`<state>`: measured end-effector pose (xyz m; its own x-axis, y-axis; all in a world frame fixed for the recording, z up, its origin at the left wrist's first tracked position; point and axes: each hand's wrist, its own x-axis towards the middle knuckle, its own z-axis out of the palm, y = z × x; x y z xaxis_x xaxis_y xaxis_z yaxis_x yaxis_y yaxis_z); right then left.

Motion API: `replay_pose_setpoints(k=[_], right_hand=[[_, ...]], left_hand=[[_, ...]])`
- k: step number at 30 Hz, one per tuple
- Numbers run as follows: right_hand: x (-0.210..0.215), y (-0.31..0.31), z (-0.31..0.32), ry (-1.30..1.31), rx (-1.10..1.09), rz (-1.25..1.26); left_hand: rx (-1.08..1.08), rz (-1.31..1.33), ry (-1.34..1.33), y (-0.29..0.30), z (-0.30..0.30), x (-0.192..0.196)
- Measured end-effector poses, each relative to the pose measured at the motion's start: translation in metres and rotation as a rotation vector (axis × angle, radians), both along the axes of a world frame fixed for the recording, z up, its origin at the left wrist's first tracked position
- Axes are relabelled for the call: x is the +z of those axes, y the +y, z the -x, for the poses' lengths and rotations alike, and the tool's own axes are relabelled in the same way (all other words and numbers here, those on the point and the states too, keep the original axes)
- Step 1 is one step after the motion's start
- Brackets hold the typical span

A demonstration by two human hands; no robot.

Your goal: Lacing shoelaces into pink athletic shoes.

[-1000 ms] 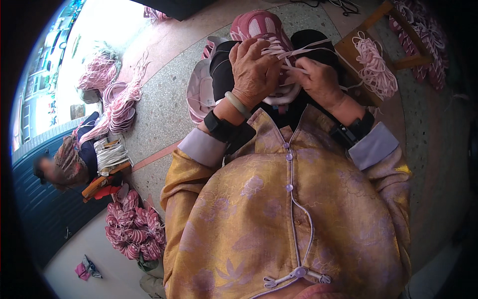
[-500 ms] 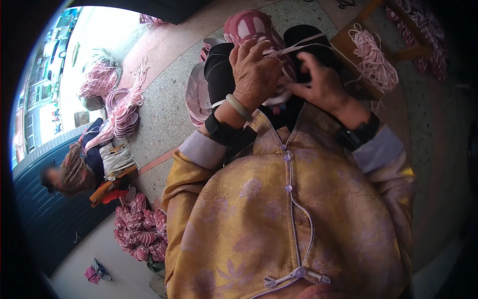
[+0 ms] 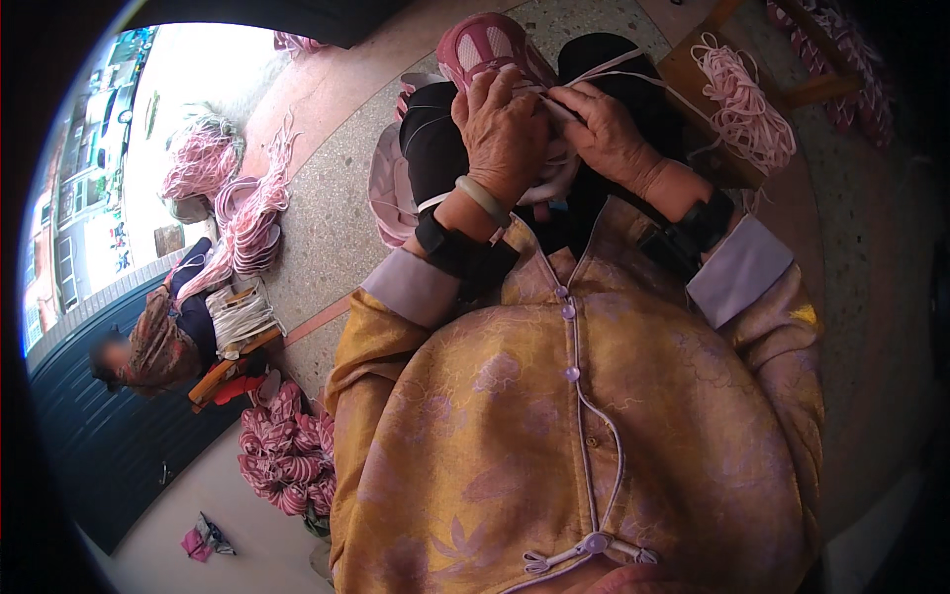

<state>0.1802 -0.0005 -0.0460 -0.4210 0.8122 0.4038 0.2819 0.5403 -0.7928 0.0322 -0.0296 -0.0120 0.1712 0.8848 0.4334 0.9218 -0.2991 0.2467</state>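
Note:
A pink sneaker (image 3: 492,47) with pale mesh panels rests between my knees, its toe pointing away from me. My left hand (image 3: 503,139) is closed over the upper, gripping the sneaker near its lacing, with a pale bangle on the wrist. Close beside it my right hand (image 3: 606,134) pinches a pale shoelace at the lacing. A length of shoelace (image 3: 616,69) runs off over my right knee toward the stool. My fingers partly hide the eyelets and the exact grip of both hands.
A wooden stool (image 3: 676,71) at the right bears a bundle of pale pink laces (image 3: 744,111). Another pink shoe (image 3: 391,188) lies left of my knee. Farther left are a seated person (image 3: 163,342), lace heaps (image 3: 203,158) and a pile of pink striped shoe pieces (image 3: 287,450).
My right hand has come in from the right and its spread fingers have closed on the shoelace beside my left hand. The sneaker and left hand have shifted slightly left.

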Motion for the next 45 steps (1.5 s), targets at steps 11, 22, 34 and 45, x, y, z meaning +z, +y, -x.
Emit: replay_pose_setpoints(k=[11, 22, 34, 45], right_hand=[[0.010, -0.022, -0.007, 0.083, -0.076, 0.268], [0.014, -0.023, -0.017, 0.180, -0.013, 0.476], [0.037, -0.018, -0.023, -0.098, 0.063, 0.616], [0.086, -0.022, -0.078, -0.488, 0.120, -0.057]], left_hand=[[-0.205, -0.058, 0.218, -0.004, 0.001, 0.026], [0.616, 0.203, 0.562, -0.139, 0.238, -0.008], [0.051, 0.074, 0.015, -0.067, 0.106, 0.010], [-0.256, 0.275, 0.015, -0.067, 0.090, 0.035]])
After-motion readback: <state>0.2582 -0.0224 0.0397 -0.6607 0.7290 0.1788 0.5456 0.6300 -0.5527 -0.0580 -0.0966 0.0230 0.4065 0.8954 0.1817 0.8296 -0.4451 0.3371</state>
